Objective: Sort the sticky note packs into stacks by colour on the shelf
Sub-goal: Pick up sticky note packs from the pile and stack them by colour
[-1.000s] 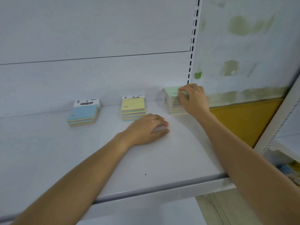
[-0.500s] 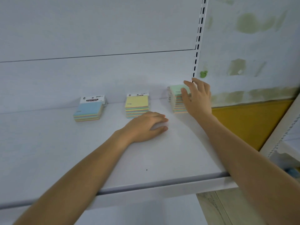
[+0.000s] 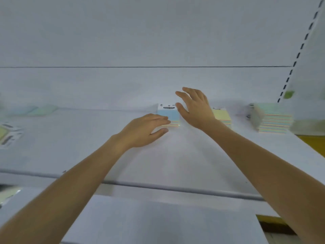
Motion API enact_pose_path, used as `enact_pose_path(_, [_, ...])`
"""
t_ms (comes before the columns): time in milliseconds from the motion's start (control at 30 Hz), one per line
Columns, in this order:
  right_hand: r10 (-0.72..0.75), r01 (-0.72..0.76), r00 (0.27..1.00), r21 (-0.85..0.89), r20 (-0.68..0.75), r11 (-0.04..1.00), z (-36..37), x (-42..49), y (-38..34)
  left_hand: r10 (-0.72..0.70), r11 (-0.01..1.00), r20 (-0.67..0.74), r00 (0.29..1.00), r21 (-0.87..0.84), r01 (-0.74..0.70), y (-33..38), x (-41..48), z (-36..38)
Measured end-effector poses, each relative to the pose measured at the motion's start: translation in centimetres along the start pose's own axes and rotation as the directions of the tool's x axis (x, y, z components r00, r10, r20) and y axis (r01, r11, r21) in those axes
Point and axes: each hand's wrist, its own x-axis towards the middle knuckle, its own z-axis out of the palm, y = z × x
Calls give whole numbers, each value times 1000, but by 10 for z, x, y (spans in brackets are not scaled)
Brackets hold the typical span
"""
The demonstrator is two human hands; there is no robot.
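Note:
Three stacks of sticky note packs stand along the back of the white shelf (image 3: 175, 155). The blue-topped stack (image 3: 169, 114) is in the middle, the yellow-topped stack (image 3: 222, 115) to its right, and the taller green-topped stack (image 3: 271, 118) at the far right. My left hand (image 3: 146, 130) lies flat on the shelf, fingers open, its fingertips at the blue stack's front left. My right hand (image 3: 194, 107) hovers open between the blue and yellow stacks, partly hiding both. Neither hand holds a pack.
Loose packs lie blurred at the far left: a blue and green pair (image 3: 33, 110) at the back, and a yellow-green pack (image 3: 8, 135) nearer. Another pack (image 3: 8, 195) shows on the lower shelf. A slotted upright (image 3: 297, 57) bounds the right side.
The view has swung left. My right hand has left the green stack and moved left towards the blue stack. My left hand has slid from in front of the yellow stack to the blue one.

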Motion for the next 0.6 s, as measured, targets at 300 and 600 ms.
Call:
enact_pose_path(300, [-148,115,958,142,247,983,98,42,-208,-364,927,-40,931,85,366,-173,-143,-49])
enact_pose_path(600, [-240,153,892,242,384,958,180,95,-336,-573,815,-80,816,54,577,-320,-241,-82])
